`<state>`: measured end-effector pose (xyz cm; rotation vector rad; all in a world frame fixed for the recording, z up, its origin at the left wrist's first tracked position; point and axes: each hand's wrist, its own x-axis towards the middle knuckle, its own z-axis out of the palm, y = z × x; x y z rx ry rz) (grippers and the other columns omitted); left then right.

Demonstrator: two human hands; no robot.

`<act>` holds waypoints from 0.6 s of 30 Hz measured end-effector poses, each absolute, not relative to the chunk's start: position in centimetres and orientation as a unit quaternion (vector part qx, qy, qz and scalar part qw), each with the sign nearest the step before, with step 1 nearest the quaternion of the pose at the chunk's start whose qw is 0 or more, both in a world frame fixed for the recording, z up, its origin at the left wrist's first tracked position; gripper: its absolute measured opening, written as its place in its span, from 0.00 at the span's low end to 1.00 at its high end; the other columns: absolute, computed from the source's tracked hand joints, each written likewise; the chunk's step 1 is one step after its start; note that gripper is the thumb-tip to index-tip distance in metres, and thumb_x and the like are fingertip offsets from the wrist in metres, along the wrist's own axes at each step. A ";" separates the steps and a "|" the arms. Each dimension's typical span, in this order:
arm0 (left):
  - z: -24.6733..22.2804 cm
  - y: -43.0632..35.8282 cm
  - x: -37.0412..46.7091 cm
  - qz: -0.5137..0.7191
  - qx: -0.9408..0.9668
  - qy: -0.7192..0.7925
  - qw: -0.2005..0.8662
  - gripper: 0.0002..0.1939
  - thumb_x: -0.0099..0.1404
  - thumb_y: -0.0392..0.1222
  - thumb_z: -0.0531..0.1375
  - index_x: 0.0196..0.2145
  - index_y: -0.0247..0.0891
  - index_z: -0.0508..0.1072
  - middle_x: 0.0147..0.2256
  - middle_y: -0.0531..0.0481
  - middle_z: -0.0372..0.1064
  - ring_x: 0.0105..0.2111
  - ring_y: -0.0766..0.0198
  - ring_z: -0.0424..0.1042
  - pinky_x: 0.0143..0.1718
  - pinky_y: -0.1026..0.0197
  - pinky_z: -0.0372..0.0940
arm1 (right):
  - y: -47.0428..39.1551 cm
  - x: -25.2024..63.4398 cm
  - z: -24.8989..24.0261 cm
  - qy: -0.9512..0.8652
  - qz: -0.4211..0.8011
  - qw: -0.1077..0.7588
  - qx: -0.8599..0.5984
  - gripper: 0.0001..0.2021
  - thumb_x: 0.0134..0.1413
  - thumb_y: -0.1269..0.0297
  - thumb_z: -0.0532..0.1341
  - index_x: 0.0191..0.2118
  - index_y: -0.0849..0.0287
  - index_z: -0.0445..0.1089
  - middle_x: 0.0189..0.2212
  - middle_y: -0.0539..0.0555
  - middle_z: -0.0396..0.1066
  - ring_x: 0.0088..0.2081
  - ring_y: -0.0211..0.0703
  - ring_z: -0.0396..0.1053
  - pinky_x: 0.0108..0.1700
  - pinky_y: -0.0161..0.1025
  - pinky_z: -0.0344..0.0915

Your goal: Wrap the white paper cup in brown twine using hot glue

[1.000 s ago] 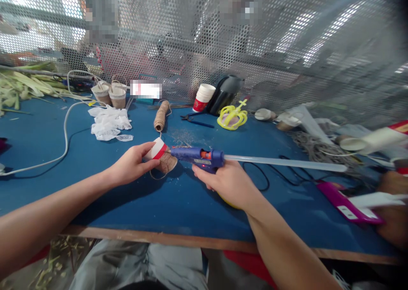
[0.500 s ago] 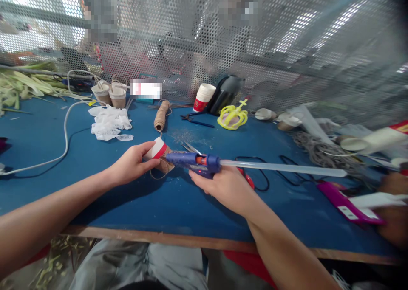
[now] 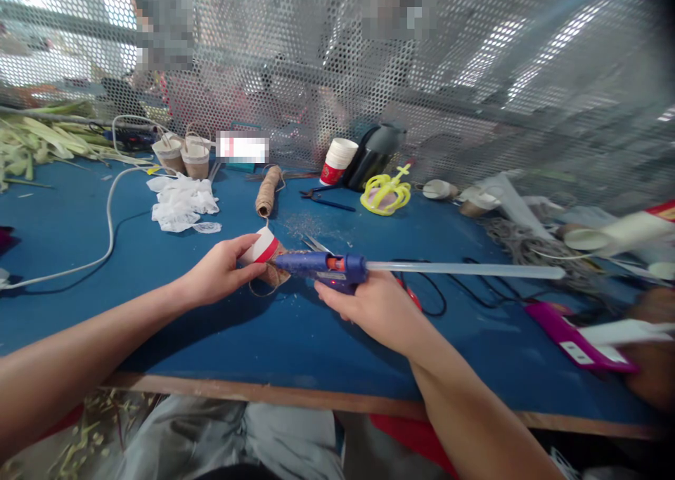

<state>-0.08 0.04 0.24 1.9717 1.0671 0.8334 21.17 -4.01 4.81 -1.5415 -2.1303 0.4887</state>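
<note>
My left hand is closed round a white and red paper cup, which is tipped on its side and partly wrapped in brown twine. In my right hand is a blue glue gun, its nozzle at the twine-wrapped part of the cup. A long clear glue stick sticks out of the gun's back. A strand of twine runs up from the cup to a twine spool. Behind the gun lie scissors, only partly visible.
Crumpled white gloves and two twine-wrapped cups stand left. Pliers, stacked cups, a black bottle and a yellow crown-like piece are behind. Cables and a purple item lie right.
The back end of the glue stick has risen slightly as the glue gun tilted a little. Both hands have otherwise hardly moved.
</note>
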 end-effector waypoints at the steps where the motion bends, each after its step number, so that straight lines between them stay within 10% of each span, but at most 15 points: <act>1: 0.3 0.0 -0.1 0.326 0.767 0.415 0.365 0.18 0.58 0.41 0.55 0.45 0.32 0.66 0.39 0.45 0.72 0.36 0.59 0.70 0.39 0.59 0.64 | -4.0 21.2 4.8 -0.772 0.183 0.232 -0.562 0.04 0.45 0.65 0.58 0.24 0.57 0.68 0.11 0.46 0.64 0.17 0.38 0.64 0.22 0.34 0.59; 18: 0.2 0.0 -0.1 0.324 0.771 0.418 0.356 0.20 0.58 0.41 0.55 0.48 0.31 0.65 0.42 0.44 0.70 0.39 0.57 0.69 0.42 0.57 0.62 | -3.9 21.2 5.2 -0.752 0.207 0.228 -0.583 0.12 0.45 0.66 0.57 0.15 0.57 0.60 0.09 0.45 0.61 0.14 0.34 0.60 0.20 0.32 0.57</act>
